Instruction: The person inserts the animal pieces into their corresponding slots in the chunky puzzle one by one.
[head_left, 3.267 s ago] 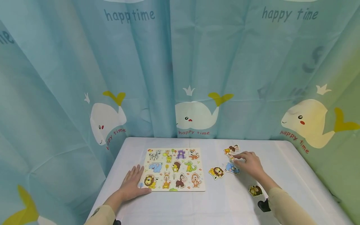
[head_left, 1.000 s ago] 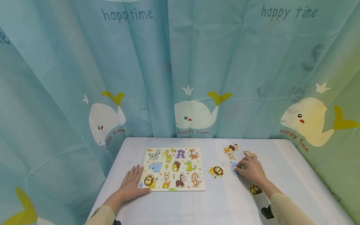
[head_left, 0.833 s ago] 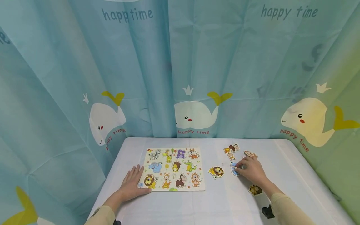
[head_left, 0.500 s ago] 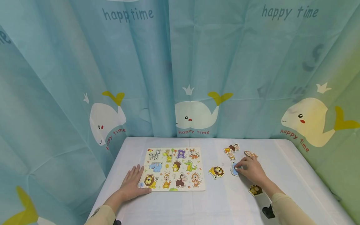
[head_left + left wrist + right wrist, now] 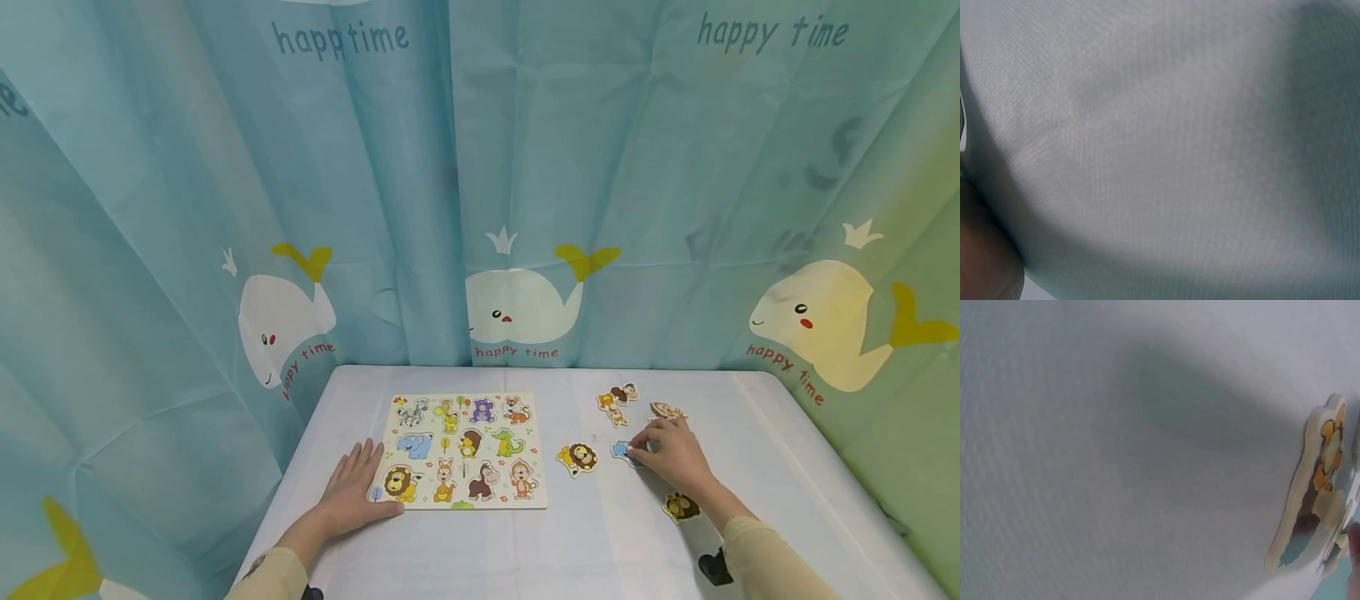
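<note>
In the head view, my left hand (image 5: 348,493) lies with spread fingers at the left edge of an animal puzzle board (image 5: 542,502), its thumb at the near corner. The right hand (image 5: 673,457) pinches a blue elephant puzzle piece (image 5: 620,450) between thumb and fingers, low over the table; part of the piece is hidden by the fingers. Just left of it lies a lion piece (image 5: 577,458). A hedgehog piece (image 5: 681,507) sits near the right wrist. In the right wrist view, a fingertip (image 5: 1354,556) shows at the edge beside a wooden piece (image 5: 1310,494).
Several pieces lie close together at the back, among them a brown ape piece (image 5: 627,392). A light tan piece (image 5: 667,410) is just beyond the right hand. The white table (image 5: 480,558) ends at a blue whale-print curtain (image 5: 412,208).
The right hand has set a tan piece down farther right and come to the blue elephant piece, which turns between its fingers. My left hand stays put.
</note>
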Demonstrator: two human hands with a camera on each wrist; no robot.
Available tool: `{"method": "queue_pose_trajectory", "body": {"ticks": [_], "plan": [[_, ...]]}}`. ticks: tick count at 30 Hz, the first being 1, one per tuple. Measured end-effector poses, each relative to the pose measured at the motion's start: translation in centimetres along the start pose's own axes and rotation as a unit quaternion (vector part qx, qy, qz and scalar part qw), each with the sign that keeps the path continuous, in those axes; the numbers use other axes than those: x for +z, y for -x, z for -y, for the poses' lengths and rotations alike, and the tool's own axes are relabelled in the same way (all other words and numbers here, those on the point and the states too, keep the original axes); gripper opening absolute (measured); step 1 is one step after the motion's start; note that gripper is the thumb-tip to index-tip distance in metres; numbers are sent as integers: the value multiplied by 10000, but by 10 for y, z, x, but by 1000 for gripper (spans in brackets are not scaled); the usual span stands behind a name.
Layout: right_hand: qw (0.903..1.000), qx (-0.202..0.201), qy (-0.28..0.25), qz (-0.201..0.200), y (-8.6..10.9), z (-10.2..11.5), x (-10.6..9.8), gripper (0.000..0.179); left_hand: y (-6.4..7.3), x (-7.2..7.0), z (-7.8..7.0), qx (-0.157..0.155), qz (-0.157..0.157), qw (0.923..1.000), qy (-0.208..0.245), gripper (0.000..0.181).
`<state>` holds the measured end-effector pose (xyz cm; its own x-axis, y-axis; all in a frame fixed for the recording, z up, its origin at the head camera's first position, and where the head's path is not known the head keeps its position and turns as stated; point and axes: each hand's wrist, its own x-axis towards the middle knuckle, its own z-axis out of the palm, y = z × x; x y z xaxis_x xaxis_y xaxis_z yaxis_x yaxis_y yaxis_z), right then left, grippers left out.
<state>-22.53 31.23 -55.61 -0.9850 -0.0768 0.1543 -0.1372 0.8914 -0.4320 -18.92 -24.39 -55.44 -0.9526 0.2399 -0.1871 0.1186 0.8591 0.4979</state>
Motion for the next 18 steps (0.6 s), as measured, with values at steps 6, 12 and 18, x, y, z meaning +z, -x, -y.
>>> {"method": "queue_pose_trajectory", "body": {"ticks": [6, 12, 18], "plan": [[9998, 69, -183, 62, -1, -3, 0, 8, 0, 0, 0, 2, 4, 10000, -18, 123], [9994, 172, -246, 157, 1, -5, 0, 10, 1, 0, 0, -33, 32, 10000, -20, 123], [9995, 155, -261, 119, 1, -7, 1, 9, 1, 0, 0, -34, 30, 10000, -13, 123]]}}
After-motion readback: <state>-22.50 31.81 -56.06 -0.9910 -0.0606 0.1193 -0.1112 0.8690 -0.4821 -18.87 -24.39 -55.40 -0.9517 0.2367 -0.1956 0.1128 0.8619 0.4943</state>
